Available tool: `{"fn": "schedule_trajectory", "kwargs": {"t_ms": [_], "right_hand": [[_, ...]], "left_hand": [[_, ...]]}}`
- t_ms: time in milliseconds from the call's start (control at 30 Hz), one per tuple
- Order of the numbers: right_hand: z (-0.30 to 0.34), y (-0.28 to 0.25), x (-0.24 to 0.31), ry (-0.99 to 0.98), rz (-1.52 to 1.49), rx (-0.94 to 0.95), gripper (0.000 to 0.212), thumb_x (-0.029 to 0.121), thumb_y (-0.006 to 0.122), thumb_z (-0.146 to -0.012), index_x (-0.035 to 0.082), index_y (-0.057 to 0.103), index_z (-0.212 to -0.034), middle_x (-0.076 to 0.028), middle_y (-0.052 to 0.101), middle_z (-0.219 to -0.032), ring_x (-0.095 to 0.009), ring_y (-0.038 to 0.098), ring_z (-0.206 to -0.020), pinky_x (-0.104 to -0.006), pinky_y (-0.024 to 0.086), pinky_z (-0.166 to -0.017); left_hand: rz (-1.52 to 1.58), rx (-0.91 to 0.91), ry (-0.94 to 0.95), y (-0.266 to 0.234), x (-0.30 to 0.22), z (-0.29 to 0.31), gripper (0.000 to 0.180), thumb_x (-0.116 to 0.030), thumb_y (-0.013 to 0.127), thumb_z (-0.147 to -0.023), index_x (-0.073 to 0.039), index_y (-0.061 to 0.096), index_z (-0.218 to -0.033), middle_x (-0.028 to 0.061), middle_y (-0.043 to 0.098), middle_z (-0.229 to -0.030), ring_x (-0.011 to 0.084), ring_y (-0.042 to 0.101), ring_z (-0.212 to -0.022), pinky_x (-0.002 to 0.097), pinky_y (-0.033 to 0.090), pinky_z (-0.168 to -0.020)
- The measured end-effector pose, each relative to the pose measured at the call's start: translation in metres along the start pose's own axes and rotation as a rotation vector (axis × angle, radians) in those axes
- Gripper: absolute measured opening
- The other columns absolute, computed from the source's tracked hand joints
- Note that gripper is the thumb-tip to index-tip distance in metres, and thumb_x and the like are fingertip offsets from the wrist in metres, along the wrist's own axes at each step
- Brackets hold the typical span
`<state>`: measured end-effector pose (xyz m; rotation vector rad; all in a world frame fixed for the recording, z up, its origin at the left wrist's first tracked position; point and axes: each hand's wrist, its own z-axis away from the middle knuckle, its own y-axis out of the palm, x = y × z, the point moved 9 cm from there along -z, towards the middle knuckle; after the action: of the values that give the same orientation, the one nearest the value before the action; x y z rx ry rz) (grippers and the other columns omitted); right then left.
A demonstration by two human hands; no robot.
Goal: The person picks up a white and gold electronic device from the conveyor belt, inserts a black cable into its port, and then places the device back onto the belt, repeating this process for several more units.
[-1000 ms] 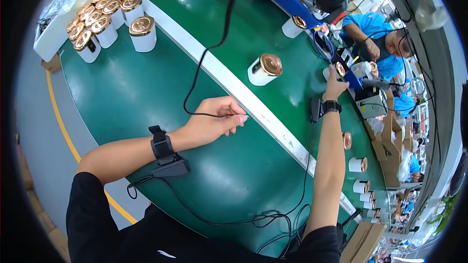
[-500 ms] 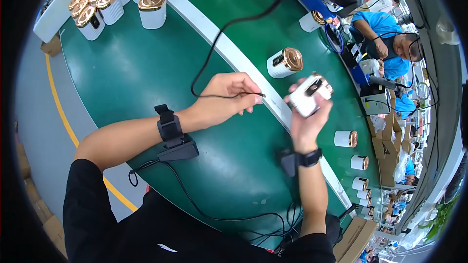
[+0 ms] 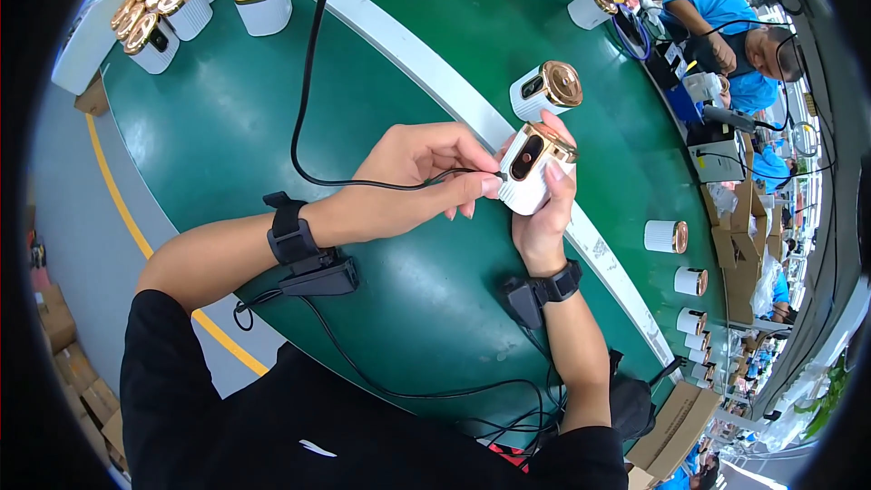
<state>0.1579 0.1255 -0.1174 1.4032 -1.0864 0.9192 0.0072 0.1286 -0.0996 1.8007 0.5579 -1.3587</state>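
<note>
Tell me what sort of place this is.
Most likely a factory assembly line: a long green conveyor belt carries many identical white canisters with gold lids, cardboard boxes are stacked alongside, and other workers in blue sit further down.

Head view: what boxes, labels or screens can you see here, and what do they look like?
Cardboard box: lower right by the table's edge, brown, flaps open.
Stacked cartons: right side beyond the belt, brown, open.
Small boxes: left on the floor, brown.
Dark window: oval, black, on the white device in the right hand; whether it is a screen is unclear.
</note>
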Motion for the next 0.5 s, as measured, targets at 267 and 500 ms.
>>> {"fn": "schedule_trajectory", "kwargs": {"t_ms": [267,500], "right_hand": [[-0.001,-0.011,-0.007,-0.019,0.119,0.017,0.062,0.031,0.06,-0.089,0.001,0.04,-0.14,-0.012,0.059,-0.113,-0.018,0.06,-0.099,-0.0311,0.049,-0.087],[0.003,-0.012,-0.004,0.008,0.19,-0.012,0.058,0.027,0.062,-0.09,0.003,0.042,-0.139,-0.012,0.058,-0.116,-0.016,0.057,-0.103,-0.0303,0.047,-0.091]], "left_hand": [[-0.021,0.008,-0.081,0.003,0.02,-0.006,0.011,-0.003,0.062,-0.094,0.003,0.061,-0.103,0.0138,0.07,-0.094,0.0119,0.064,-0.071,0.0225,0.05,-0.058],[-0.081,-0.059,-0.02,0.004,0.021,-0.006,0.011,-0.012,0.064,-0.095,-0.001,0.064,-0.094,0.003,0.068,-0.083,0.0064,0.061,-0.064,0.0201,0.046,-0.053]]}}
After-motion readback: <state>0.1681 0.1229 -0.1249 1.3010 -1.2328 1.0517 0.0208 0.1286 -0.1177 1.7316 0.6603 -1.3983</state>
